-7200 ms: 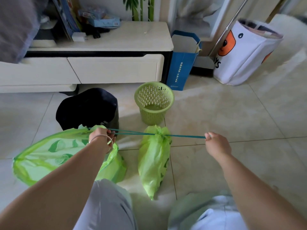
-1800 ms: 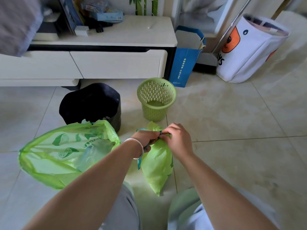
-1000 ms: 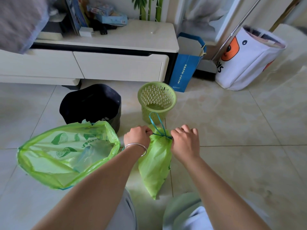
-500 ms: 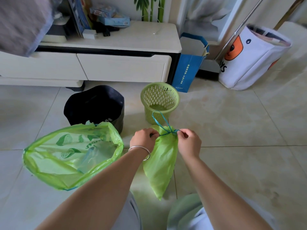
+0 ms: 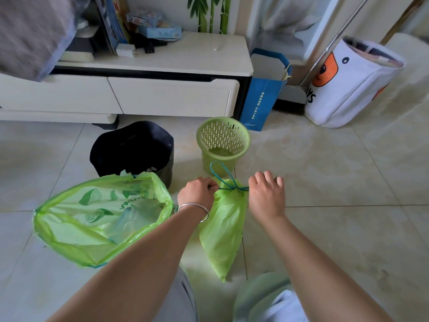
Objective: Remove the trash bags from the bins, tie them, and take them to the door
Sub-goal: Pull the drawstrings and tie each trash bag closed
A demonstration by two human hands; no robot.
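Note:
A small green trash bag (image 5: 222, 228) lies on the floor tiles, its neck cinched by a teal drawstring (image 5: 226, 182) that loops up toward the bins. My left hand (image 5: 197, 194), with a silver bracelet on its wrist, pinches the drawstring at the left of the neck. My right hand (image 5: 267, 194) holds the drawstring's other end at the right of the neck, fingers partly spread. A larger green trash bag (image 5: 99, 217) lies open-mouthed to the left. Behind stand a black bin (image 5: 132, 152) and a green mesh bin (image 5: 222, 145), neither lined with a bag.
A low white cabinet (image 5: 148, 89) runs along the back wall. A blue paper bag (image 5: 262, 98) leans at its right end, and a white tote with an orange face (image 5: 348, 84) stands further right beside a metal pole. My knees are at the bottom edge.
Earlier my hands pulled the drawstring wide apart. They have since come together at the small bag's neck, and a loop of drawstring now stands above the cinched neck.

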